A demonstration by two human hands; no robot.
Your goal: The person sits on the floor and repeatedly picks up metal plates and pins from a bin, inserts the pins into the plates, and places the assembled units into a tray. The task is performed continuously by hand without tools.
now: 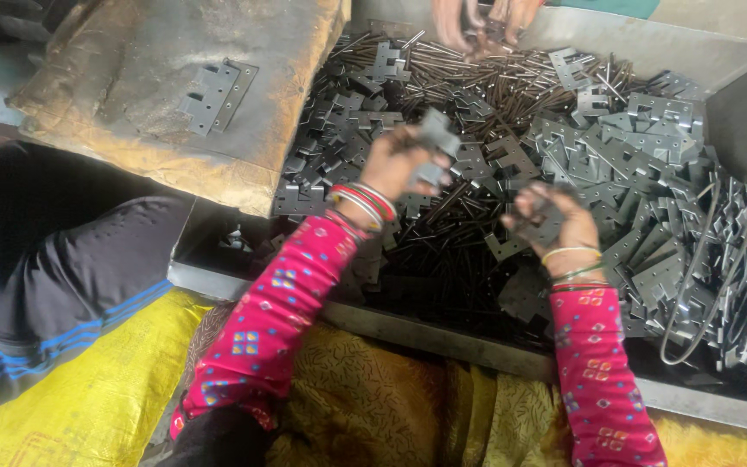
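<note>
My left hand [399, 163] is raised over a big metal tray [477, 344] and grips a grey metal hinge leaf [434, 143]. To its right, my right hand [555, 227] holds another dark hinge leaf [536, 218] in curled fingers. Both arms wear pink patterned sleeves and bangles. Below the hands the tray is heaped with loose hinge leaves [616, 156] and thin metal pins [486, 73].
Another person's hands [482, 22] pick at the pins at the tray's far edge. A worn board [131, 112] at the left carries an assembled hinge [218, 95]. Bundles of hinge leaves strung on wire [728, 277] lie at the right. A person in dark clothing [62, 268] sits at the left.
</note>
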